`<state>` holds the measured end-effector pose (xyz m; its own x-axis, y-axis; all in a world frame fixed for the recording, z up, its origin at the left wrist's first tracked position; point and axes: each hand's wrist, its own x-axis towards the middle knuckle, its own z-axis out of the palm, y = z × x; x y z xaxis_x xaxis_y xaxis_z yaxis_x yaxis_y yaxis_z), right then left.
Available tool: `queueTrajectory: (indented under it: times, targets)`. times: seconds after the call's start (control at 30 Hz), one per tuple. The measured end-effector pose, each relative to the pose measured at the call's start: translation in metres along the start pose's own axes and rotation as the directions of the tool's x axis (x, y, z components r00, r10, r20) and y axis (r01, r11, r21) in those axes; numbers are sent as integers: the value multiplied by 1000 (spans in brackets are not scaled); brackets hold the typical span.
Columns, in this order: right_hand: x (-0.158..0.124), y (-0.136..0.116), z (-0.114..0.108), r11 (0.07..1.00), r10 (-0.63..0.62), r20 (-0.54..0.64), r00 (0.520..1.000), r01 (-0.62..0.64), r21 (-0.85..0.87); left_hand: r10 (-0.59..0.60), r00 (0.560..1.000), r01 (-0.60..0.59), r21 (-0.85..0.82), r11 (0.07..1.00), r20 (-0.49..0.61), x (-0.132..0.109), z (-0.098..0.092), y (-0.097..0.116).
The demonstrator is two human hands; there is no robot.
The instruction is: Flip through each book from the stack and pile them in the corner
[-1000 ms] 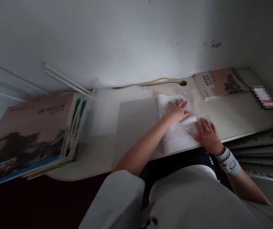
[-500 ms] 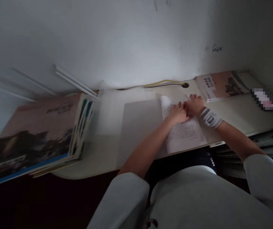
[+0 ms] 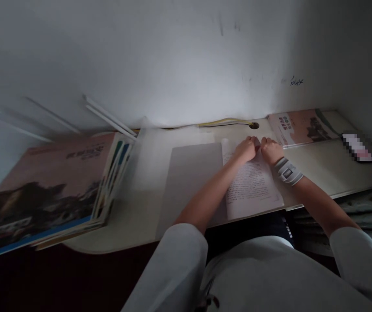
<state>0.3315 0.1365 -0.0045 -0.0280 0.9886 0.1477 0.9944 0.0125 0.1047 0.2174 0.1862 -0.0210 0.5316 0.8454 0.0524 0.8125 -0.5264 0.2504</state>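
An open book (image 3: 251,190) lies on the desk, its printed page on the right and a plain grey sheet (image 3: 192,173) on the left. At the top of the printed page, my left hand (image 3: 246,149) has its fingers closed on the page's upper part. Just to its right, my right hand (image 3: 272,151) pinches by the page's upper right corner, a small gap between the two hands. A bit of paper shows raised between the fingertips. The fingertips themselves are partly hidden. A grey band with a small dark face (image 3: 288,172) circles my right wrist.
Stacked textbooks (image 3: 52,186) occupy the desk's left end. Another textbook (image 3: 303,125) lies at the back right, beside a phone (image 3: 357,147) with a blurred screen. A yellow cable (image 3: 225,120) runs along the wall to a round desk hole (image 3: 254,125).
My hands, which were overlapping over the page's upper part, have drawn slightly apart at its top. The left-hand fingers have curled in. The whole view has shifted a little.
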Motion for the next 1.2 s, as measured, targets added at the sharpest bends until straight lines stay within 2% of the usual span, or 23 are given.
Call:
queueTrajectory:
  times: [0.2, 0.33, 0.47, 0.67, 0.83, 0.9, 1.1, 1.2]
  targets:
    - [3, 6, 6, 998, 47, -6, 999, -46, 46, 43, 999, -43, -28, 999, 11, -1, -4, -6]
    - [5, 7, 11, 998, 26, 15, 1000, -27, 62, 102, 994, -102, -12, 995, 30, 1, -5, -9]
    - [6, 8, 13, 997, -9, 4, 1000, 9, 74, 153, 987, -154, 6, 988, 47, 1, -1, -11]
    - [6, 9, 10, 995, 36, -11, 999, -35, 92, 168, 985, -169, 21, 985, 45, -2, 7, -14]
    - [-1, 6, 10, 990, -85, 1, 996, 84, 113, 149, 986, -150, 7, 989, 75, -6, 9, -15]
    - [-2, 9, 10, 990, -87, 15, 996, 85, 111, 163, 983, -163, 3, 987, 87, -9, 9, -14]
    - [3, 22, 11, 987, -49, 0, 999, 48, 153, 202, 947, -208, 0, 978, 251, -16, 9, -6]
    - [4, 19, 15, 982, -55, -15, 998, 57, 179, 199, 939, -209, 6, 978, 280, -22, 9, 3]
